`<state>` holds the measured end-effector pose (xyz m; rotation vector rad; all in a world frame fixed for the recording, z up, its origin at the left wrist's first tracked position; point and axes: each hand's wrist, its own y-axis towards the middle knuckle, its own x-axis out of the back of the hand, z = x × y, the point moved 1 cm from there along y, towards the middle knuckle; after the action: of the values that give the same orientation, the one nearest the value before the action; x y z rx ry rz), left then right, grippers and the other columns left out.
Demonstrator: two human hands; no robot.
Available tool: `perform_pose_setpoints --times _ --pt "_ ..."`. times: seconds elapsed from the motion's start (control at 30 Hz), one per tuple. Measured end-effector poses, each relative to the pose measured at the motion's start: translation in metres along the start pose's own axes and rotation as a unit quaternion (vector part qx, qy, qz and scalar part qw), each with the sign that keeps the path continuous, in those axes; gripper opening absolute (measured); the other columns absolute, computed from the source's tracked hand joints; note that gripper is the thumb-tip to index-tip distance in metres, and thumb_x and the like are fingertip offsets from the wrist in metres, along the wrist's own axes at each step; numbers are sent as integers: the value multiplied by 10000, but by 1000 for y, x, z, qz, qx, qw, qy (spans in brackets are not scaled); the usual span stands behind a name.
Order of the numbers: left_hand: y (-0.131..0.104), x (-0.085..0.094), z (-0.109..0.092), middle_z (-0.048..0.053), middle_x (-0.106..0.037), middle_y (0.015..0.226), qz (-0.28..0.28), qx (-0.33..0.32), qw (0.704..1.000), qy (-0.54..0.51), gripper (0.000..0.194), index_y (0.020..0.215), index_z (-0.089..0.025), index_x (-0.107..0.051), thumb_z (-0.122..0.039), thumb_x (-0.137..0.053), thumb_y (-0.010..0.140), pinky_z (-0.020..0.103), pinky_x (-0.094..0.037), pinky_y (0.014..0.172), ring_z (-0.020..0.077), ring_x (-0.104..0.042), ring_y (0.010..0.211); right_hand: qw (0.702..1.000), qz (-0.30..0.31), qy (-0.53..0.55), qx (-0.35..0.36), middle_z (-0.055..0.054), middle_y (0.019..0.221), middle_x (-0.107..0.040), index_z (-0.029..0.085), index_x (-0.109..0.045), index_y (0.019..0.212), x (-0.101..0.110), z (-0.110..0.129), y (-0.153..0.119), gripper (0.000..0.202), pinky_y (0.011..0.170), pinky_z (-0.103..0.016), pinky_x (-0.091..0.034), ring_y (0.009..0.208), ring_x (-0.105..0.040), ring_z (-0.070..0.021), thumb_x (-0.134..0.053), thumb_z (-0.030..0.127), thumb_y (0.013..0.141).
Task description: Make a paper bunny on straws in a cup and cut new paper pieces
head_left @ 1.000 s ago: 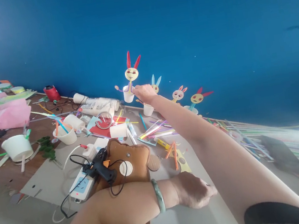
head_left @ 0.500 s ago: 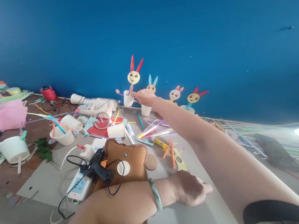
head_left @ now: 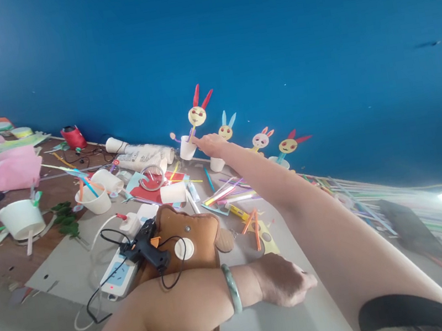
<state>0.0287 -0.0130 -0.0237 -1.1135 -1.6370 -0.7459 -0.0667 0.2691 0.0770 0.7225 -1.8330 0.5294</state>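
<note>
My right hand (head_left: pixel 213 145) reaches to the wall, its fingers closed at the white paper cup (head_left: pixel 187 147) of a rabbit figure (head_left: pixel 197 116) with red ears. Palm and most fingertips are turned away from view. Just behind my hand stands a blue-eared rabbit figure (head_left: pixel 225 132) in its own cup. My left hand (head_left: pixel 283 280), with a green bangle at the wrist, rests on the grey table, fingers curled in and no object showing in them. Near it lie a yellow sheet with round holes (head_left: pixel 266 235) and bent orange strips (head_left: pixel 257 229).
A black glue gun (head_left: pixel 150 249) lies over a power strip (head_left: pixel 116 274) beside a brown cushion (head_left: pixel 188 224). Two more rabbit figures, one pink-eared (head_left: pixel 260 140) and one red-eared (head_left: pixel 287 146), stand along the wall. Cups, straws and paper scraps crowd the left and middle.
The red-eared rabbit figure in its cup has shifted slightly left along the wall with my right hand. My left hand stays where it was. The view has drifted a little.
</note>
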Motion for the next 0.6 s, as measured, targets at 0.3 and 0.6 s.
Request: perform_pose_setpoints --times 0.3,0.6 --pt "4 -9 2 73 -729 849 -7 9 1000 -7 209 1039 -196 -619 -271 -437 969 287 -344 465 228 -732 809 999 11 43 -21 -179 1160 -710 241 -377 1484 -6 -1 5 467 826 -367 -502 1051 -690 -311 -354 251 1018" --pt "-1 0 0 47 -727 935 -7 6 1000 -14 162 963 -181 -586 -238 -434 972 269 -340 476 209 -724 856 998 4 66 -11 -168 1143 -713 222 -423 1425 -9 2 -3 441 793 -343 -499 1016 -691 -299 -458 327 999"
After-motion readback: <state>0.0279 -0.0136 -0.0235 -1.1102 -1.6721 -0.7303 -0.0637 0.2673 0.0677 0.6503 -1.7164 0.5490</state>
